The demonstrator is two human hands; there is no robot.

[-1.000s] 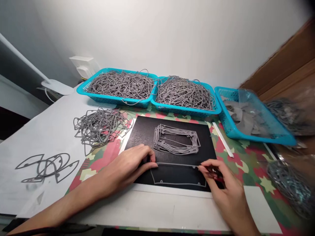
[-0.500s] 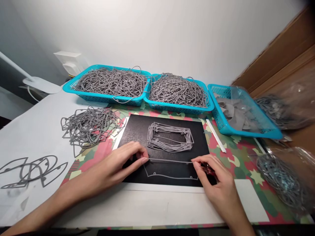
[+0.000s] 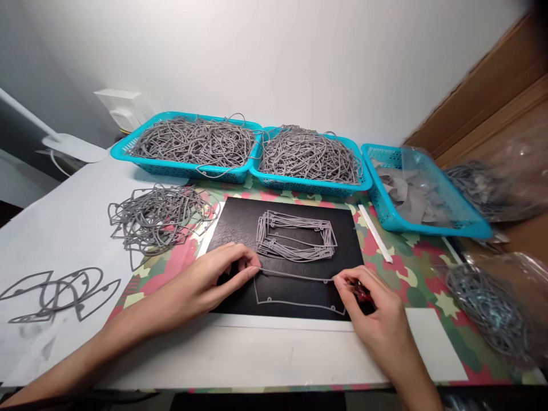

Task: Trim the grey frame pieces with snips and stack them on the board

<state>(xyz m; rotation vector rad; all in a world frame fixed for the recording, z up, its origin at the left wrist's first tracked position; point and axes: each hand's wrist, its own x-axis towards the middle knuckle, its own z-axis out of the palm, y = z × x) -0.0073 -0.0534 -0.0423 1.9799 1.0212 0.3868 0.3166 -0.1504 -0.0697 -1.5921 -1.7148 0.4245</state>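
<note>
A thin grey rectangular gasket [image 3: 295,303] with small eyelets is stretched between my hands over a black mat [image 3: 240,228]. My left hand [image 3: 225,277] pinches its upper left corner between thumb and fingertips. At the upper right corner, my right hand [image 3: 377,302] has thumb and index finger closed on it. Something dark red [image 3: 362,293] shows inside that hand's curled fingers, too covered to name. The gasket's lower edge hangs loose, slightly wavy, close to the mat. Just beyond lies a stack of similar gaskets [image 3: 295,252], loosely lined up as a rectangle.
Two blue baskets [image 3: 180,165] heaped with grey gaskets stand along the wall. Another blue basket [image 3: 436,231] at right holds grey strips and plastic. A tangled gasket pile [image 3: 162,220] and several loose gaskets [image 3: 81,279] lie left. Bagged gaskets [image 3: 488,308] sit right.
Both hands keep their pinch on the gasket. Its upper edge has shifted slightly, the left end rising a little toward the stack. The view has moved a touch.
</note>
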